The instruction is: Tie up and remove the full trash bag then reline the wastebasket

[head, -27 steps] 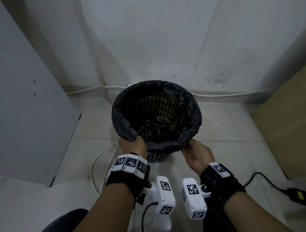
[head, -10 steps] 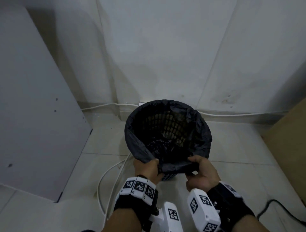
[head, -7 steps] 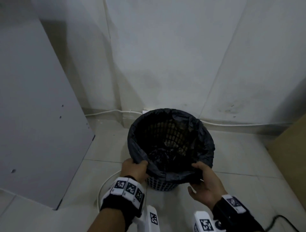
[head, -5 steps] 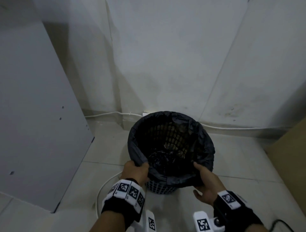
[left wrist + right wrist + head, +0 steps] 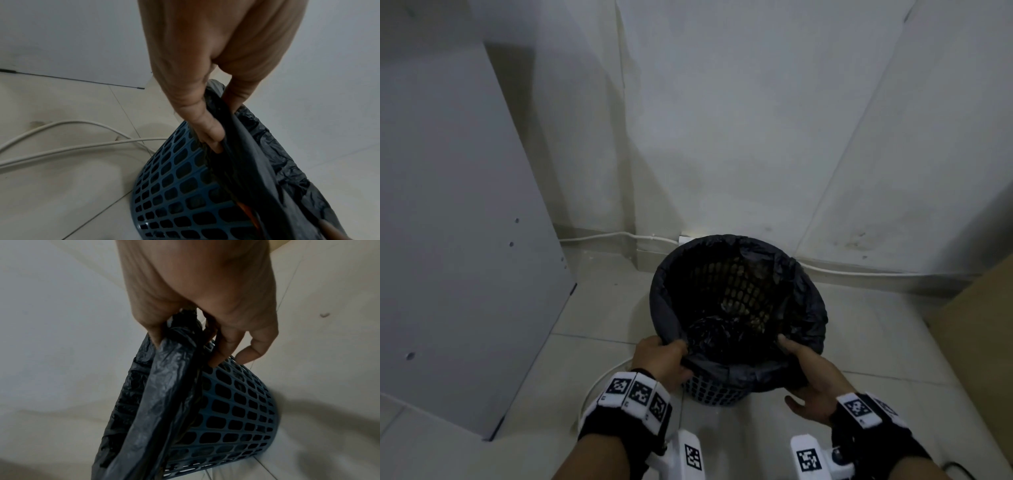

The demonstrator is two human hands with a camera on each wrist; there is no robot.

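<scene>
A blue lattice wastebasket (image 5: 714,394) (image 5: 174,186) (image 5: 236,410) stands on the tiled floor near the wall. A black trash bag (image 5: 739,371) (image 5: 257,170) (image 5: 156,394) lines it, folded over the rim, with crumpled black plastic lying at the bottom. My left hand (image 5: 662,359) (image 5: 207,100) pinches the folded bag edge at the near left of the rim, thumb inside and fingers outside. My right hand (image 5: 803,373) (image 5: 197,331) grips the bag edge at the near right of the rim, thumb over the top.
A white cable (image 5: 599,387) (image 5: 61,138) loops on the floor left of the basket. Another white cable (image 5: 619,235) runs along the wall base. A grey panel (image 5: 458,240) stands at the left. A brown board (image 5: 976,325) leans at the right.
My head has lifted, so the basket sits lower in view. My right hand let go of the near rim, opened, then took hold of the bag edge further right. The left hand kept its pinch.
</scene>
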